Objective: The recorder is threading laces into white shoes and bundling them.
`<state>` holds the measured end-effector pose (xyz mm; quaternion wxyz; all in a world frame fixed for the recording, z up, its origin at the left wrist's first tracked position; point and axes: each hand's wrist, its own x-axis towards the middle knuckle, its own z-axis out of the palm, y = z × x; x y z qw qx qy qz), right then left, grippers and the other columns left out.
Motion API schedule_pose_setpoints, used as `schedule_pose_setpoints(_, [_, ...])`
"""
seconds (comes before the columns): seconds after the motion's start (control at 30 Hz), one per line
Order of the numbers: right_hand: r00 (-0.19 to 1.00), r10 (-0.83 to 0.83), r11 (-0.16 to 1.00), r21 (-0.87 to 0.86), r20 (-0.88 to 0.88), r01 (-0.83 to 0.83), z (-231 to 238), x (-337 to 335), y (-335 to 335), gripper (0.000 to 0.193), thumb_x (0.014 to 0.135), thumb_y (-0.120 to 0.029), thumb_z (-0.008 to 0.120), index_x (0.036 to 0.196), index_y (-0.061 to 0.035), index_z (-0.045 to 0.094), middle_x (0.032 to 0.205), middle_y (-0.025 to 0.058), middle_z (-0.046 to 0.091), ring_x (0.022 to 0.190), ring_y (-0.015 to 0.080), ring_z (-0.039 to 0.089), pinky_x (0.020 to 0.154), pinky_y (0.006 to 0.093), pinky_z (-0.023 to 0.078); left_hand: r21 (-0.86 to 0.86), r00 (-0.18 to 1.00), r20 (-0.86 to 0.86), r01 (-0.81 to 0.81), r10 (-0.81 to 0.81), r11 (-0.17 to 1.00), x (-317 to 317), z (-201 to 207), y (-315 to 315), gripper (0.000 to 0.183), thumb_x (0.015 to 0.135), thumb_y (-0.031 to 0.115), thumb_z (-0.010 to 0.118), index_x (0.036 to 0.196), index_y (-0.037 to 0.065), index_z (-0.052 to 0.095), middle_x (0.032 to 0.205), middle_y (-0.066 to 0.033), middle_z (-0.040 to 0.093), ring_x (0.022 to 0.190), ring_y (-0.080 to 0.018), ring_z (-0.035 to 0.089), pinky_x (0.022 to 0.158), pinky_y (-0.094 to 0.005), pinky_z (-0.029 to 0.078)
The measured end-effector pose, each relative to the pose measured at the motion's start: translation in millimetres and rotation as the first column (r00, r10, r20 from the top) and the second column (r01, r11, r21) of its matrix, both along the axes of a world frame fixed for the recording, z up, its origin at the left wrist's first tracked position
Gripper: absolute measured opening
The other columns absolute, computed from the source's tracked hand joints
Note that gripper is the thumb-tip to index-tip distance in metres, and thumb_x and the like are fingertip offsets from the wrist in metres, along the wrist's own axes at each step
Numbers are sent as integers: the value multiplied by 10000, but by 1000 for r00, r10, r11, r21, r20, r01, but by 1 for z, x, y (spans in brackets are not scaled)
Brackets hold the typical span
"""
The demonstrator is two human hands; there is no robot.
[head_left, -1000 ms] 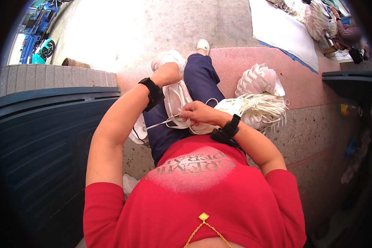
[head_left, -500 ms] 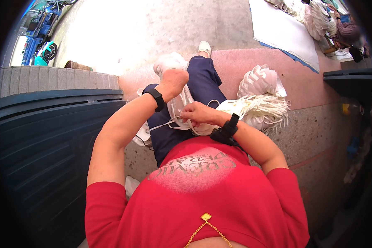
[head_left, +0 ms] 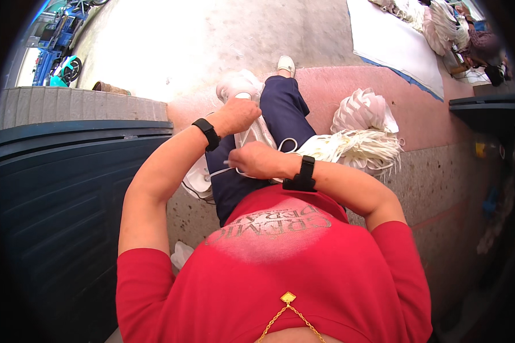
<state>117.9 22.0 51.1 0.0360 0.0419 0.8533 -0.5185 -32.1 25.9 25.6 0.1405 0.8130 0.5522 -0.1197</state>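
Black-banded right hand (head_left: 261, 160) has shifted left along the white cord (head_left: 220, 171).

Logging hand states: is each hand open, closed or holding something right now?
Left hand: over white mesh piece; fingers hidden, grip cannot be told.
Right hand: at white cord; fingertips blurred, grip cannot be told.

Me in red and navy
My red short-sleeved T-shirt (head_left: 269, 280), its pale patch (head_left: 263, 248) dark-lettered, fills the lower centre; above, black wristbands (head_left: 207, 134), navy trousers (head_left: 290, 106), cream shoe (head_left: 286, 65); below, gold chain (head_left: 272, 321).
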Motion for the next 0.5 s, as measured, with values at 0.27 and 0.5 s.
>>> schedule_pose_setpoints(0.27, [963,-195,978,32,-184,205,155,3,118,245,719,-14,509,950,-29,589,779,82,611,688,138,572,595,275,462,31,666,445,-680,599,732,-73,8,-61,189,747,129,499,837,41,639,770,-166,615,752,-296,601,691,-365,471])
schedule_pose_setpoints(0.5, [842,-298,941,7,-451,337,166,196,437,194,777,-65,491,957,-35,557,752,47,578,668,120,547,607,257,451,-382,402,443,-724,801,574,-51,28,-100,190,747,105,535,849,-34,613,650,-63,584,599,-119,541,572,-253,443])
